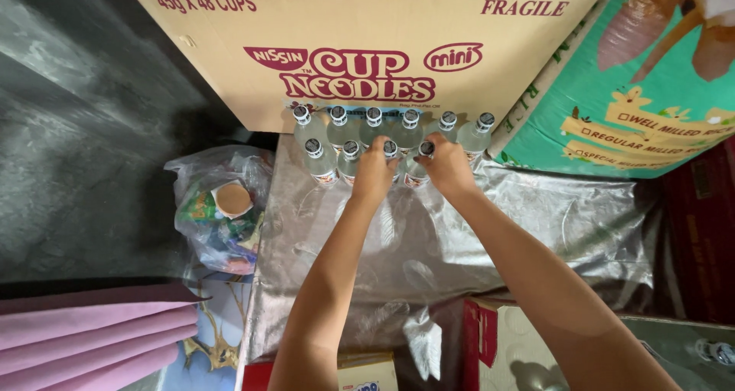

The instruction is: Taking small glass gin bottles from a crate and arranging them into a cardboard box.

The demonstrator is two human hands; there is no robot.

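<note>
Several small clear bottles with black-and-white caps (pixel 337 127) stand in two rows on a silvery plastic sheet (pixel 551 223), against a big cardboard carton (pixel 230 62). My left hand (pixel 373 173) grips the top of a bottle in the front row (pixel 390 150). My right hand (pixel 446 165) closes around the neighbouring front-row bottle (pixel 426 149). Both forearms reach in from the bottom of the view. The bodies of the two held bottles are mostly hidden by my fingers.
A green printed sack (pixel 635 108) leans at the right. A clear plastic bag of colourful packets (pixel 222 207) lies left of the sheet. Pink folded fabric (pixel 92 330) is at lower left. Red-and-white boxes (pixel 482 337) sit near my elbows.
</note>
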